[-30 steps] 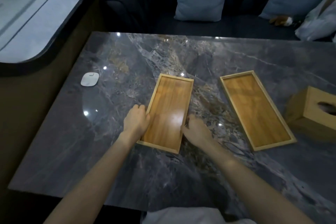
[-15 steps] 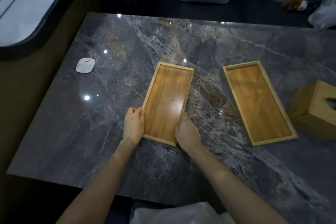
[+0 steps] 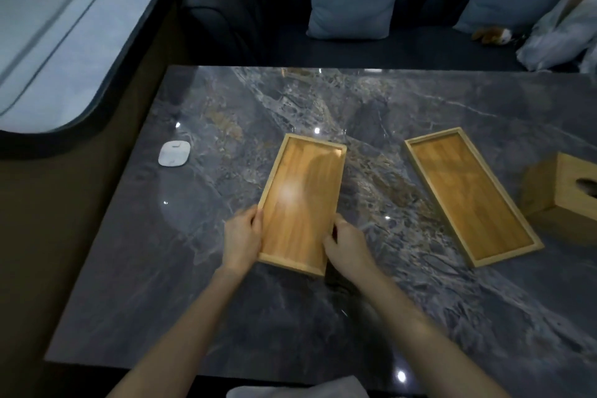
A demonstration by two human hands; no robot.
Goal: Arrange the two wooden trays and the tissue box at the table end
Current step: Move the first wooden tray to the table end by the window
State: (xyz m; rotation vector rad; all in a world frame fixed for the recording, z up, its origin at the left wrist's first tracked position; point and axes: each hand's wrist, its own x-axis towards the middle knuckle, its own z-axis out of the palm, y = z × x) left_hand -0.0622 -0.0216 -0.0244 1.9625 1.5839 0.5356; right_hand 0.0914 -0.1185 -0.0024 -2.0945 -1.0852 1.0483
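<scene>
Gripping bare near tray (image 3: 302, 200), both hands, second tray (image 3: 470, 195) bare

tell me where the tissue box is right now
In the head view the tissue box sits at the far right edge of the table, partly cut off, just right of the second wooden tray.

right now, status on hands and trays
Left hand and right hand grip the near tray by its long sides. Second tray and tissue box untouched, right. Small white pad far left.
</scene>
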